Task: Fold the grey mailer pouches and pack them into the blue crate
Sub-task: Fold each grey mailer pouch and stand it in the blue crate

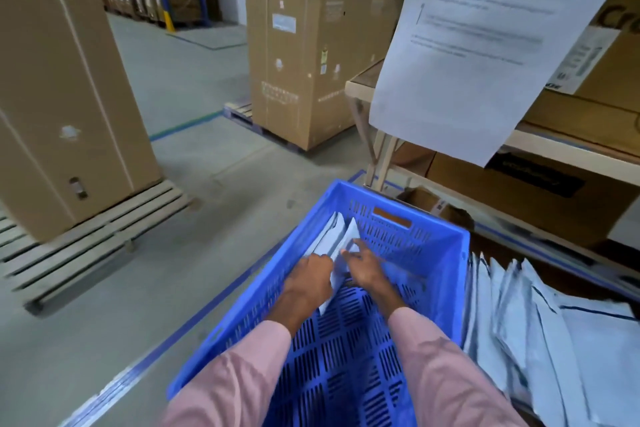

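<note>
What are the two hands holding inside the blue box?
Both the left hand and right hand hold a folded grey pouch by its upper edge.

Crate (446,274): around both hands, left hand (306,282) and right hand (367,272) inside it. Folded pouches (334,239): in crate, just ahead of and between the hands. Loose pouches (554,329): right of hands, beside crate. Shelf (561,146): ahead right. Sheet (467,73): hanging before shelf. Boxes on pallets: ahead (304,52) and far left (65,97).
</note>
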The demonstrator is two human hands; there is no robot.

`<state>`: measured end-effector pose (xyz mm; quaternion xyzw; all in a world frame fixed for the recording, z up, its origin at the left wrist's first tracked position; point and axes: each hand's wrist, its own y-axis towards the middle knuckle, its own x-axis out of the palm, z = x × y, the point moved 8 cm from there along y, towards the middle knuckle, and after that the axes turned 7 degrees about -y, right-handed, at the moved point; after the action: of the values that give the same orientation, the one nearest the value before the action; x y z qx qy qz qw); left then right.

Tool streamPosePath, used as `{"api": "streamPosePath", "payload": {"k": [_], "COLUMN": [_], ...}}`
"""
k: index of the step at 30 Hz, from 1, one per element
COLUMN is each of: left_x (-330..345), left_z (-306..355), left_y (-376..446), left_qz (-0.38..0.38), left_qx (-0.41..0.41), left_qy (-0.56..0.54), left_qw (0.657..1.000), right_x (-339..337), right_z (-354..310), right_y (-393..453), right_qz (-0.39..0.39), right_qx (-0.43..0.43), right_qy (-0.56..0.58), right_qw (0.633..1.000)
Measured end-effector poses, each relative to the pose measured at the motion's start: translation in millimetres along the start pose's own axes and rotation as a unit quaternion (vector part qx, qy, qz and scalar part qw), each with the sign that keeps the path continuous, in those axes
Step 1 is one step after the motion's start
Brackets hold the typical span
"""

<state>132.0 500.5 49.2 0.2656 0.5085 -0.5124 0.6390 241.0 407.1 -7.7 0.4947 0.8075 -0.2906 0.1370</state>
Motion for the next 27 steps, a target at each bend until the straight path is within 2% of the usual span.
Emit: {"api": "streamPosePath", "payload": {"k": [6, 9, 13, 18, 27], "left_x": [-2, -1, 3, 2, 0], "left_z": [7, 8, 11, 13, 9], "left_y": [2, 3, 3, 2, 6], "left_qz": [0.021, 0.033, 0.026, 0.023, 0.029], "left_qx": [0.019, 0.025, 0.028, 0.028, 0.021], "left_qy": [-0.013, -0.026, -0.002, -0.003, -0.004], "left_qw": [1.000, 0.999, 0.999, 0.999, 0.999], "right_x": [22, 11, 10, 3, -5], "right_z": [31, 0, 0, -5, -2], "right_y": [50, 14, 8, 4, 18], "right_qz": [-0.011, -0.016, -0.034, -0.036, 0.014], "right_qx": [0.003, 0.012, 0.045, 0.044, 0.027], "right_qy": [0.015, 0.024, 0.047, 0.019, -0.106], "right_qw": [1.000, 0.999, 0.997, 0.998, 0.994]}}
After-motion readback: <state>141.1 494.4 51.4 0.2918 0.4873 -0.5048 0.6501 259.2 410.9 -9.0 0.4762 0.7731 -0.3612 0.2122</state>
